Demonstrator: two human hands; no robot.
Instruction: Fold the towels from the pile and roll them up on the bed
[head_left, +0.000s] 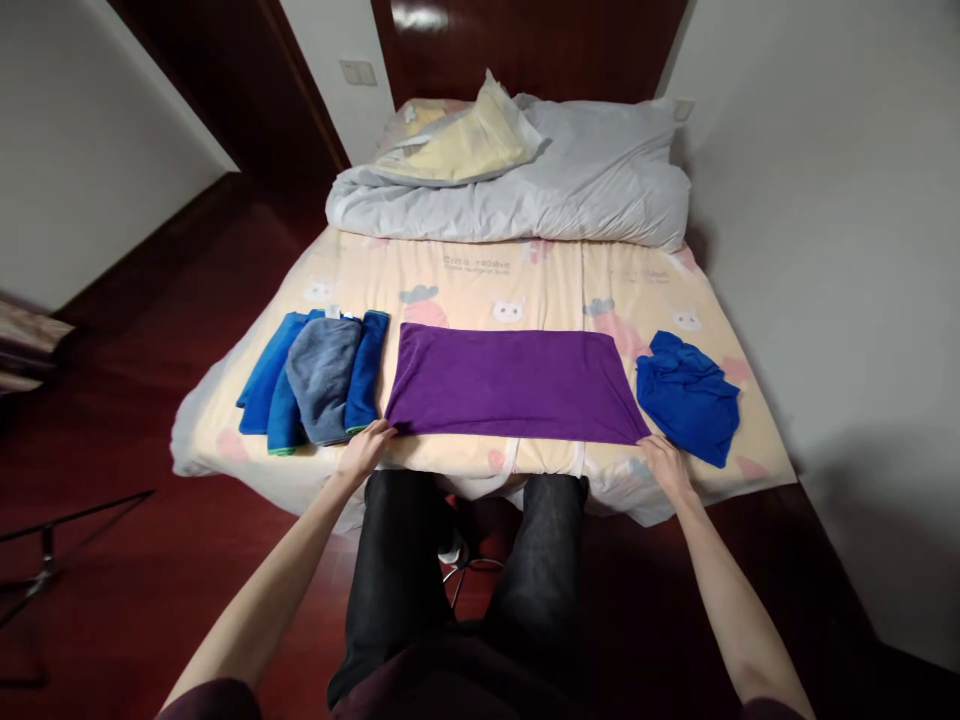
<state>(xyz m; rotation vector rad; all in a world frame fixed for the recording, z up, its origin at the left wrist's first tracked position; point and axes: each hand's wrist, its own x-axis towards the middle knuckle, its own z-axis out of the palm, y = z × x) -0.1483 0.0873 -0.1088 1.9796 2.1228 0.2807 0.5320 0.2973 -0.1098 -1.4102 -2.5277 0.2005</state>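
A purple cloth (517, 385) lies spread flat as a wide rectangle across the near part of the bed. My left hand (367, 447) pinches its near left corner, and my right hand (663, 462) pinches its near right corner. To the left, beside the purple cloth, are folded blue cloths (283, 385) with a grey-blue cloth (325, 375) on top of them. A crumpled blue cloth (688, 395) rests on the right, just beyond my right hand.
The bed (525, 285) has a light patterned sheet. At its far end lie a rolled grey-white quilt (600, 170) and a pale yellow cloth (476, 140). A wall stands close on the right. Black metal legs (46, 560) show on the floor at left.
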